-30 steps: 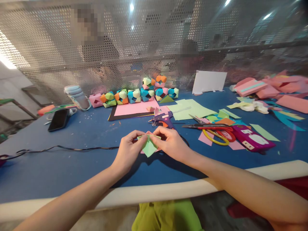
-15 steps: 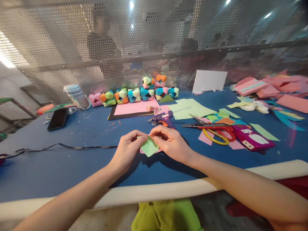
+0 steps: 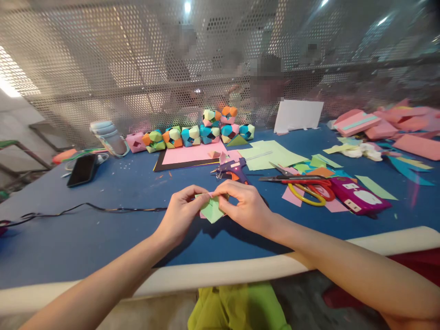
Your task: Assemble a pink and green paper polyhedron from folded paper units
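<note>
My left hand and my right hand meet just above the blue table, both pinching a small folded green paper piece with a bit of pink paper under it. The fingers of each hand are closed on the paper's upper edge. Its lower point hangs down between my hands. A blue glue gun lies just behind my right hand.
A row of multicoloured folded paper balls stands at the back. Pink paper on black card, green sheets, scissors, a pink device, a phone and a black cable lie around. People sit behind the mesh screen.
My right fingers have slid further over the green paper, covering more of its top edge. Both hands stay in the same spot. A person behind the mesh has moved to the right.
</note>
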### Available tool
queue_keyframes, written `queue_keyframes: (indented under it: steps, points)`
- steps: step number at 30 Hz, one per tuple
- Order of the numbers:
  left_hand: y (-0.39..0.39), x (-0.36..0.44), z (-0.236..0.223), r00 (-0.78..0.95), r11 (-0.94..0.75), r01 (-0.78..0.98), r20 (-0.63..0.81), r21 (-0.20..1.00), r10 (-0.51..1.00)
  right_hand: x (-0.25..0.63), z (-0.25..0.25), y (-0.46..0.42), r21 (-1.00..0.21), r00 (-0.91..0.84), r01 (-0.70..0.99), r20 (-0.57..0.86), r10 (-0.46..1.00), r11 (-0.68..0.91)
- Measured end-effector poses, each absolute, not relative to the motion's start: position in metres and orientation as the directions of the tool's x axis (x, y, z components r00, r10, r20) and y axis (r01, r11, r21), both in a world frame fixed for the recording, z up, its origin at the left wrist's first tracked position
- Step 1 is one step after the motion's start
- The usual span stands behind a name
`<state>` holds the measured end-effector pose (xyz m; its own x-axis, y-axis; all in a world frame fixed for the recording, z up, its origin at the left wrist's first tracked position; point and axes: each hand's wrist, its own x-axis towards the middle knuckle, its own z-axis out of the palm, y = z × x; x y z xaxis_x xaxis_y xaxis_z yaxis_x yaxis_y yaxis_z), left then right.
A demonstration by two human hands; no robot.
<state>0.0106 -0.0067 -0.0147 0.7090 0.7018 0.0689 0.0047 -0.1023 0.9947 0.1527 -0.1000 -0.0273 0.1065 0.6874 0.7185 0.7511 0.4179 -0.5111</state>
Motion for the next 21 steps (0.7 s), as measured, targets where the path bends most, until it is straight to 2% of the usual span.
queue_keyframes:
  steps: [4,8,14,21]
  points:
    - [-0.0057,0.0106,-0.0142,0.724,-0.076,0.006,0.048,0.997,0.688,0.154,-0.0287,-0.1004,-0.475,0.07,0.766,0.731,0.679,0.433]
    - [-0.005,0.0094,-0.0138,0.708,-0.161,0.029,0.093,0.987,0.7,0.1528,-0.0285,-0.1008,-0.447,0.047,0.765,0.756,0.653,0.463]
    - [-0.0078,0.0065,-0.0098,0.686,-0.338,0.071,0.2,0.938,0.699,0.1479,-0.0237,-0.1009,-0.614,0.19,0.711,0.637,0.747,0.343]
    - [-0.0089,0.0066,-0.0145,0.747,-0.471,0.129,0.227,0.873,0.625,0.1524,-0.0296,-0.1008,-0.509,0.055,0.77,0.653,0.755,0.384]
